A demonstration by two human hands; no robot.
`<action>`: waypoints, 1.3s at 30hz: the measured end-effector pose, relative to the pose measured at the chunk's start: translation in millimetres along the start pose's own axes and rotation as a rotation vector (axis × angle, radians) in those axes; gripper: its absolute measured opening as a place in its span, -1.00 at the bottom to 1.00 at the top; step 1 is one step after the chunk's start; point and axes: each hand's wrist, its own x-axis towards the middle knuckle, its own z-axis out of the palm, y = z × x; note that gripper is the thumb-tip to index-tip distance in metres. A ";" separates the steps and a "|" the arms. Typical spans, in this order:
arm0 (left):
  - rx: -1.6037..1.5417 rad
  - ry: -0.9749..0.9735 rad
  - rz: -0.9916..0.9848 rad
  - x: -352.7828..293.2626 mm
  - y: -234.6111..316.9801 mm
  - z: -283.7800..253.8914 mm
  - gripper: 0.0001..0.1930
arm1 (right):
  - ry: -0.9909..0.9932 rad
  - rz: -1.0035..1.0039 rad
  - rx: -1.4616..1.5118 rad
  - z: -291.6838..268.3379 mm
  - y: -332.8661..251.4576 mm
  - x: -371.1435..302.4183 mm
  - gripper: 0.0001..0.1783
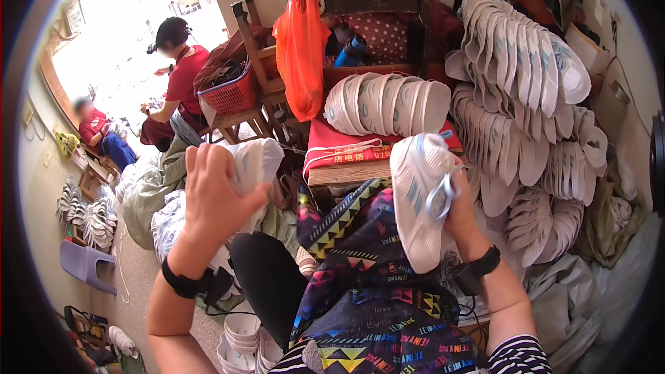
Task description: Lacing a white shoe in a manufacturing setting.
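My right hand (462,201) is closed at the side of a white shoe upper (413,197) with grey-blue stripes, which hangs upright above my lap. A pale blue ring-shaped piece (439,199) shows between that hand and the upper; its kind is hard to make out. On the other side, my left hand (216,190) is raised with its fingers bent and thumb out. It grips another white shoe upper (258,161), partly hidden behind the thumb. A row of nested pale uppers (388,105) lies on a red cloth (339,145) ahead of me.
Tall stacks of nested uppers (506,131) rise at the right. An orange plastic bag (301,48) hangs by a red basket (228,92). More uppers (239,343) sit low by my left leg. A grey stool (86,263) and two people in red (187,73) are farther left.
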 end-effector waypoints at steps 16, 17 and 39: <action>-0.982 -1.388 -0.912 41.9 -9.2 68.0 -0.52 | -0.102 -0.641 -1.438 2.6 59.9 -0.3 -0.15; -1.072 -1.363 -0.902 39.1 -8.2 77.9 -0.53 | -0.121 -0.699 -1.439 9.1 48.0 -7.3 -0.23; -1.436 -0.543 -0.744 1.6 29.3 169.0 -0.36 | -0.207 0.491 0.162 -8.0 14.0 23.7 -0.63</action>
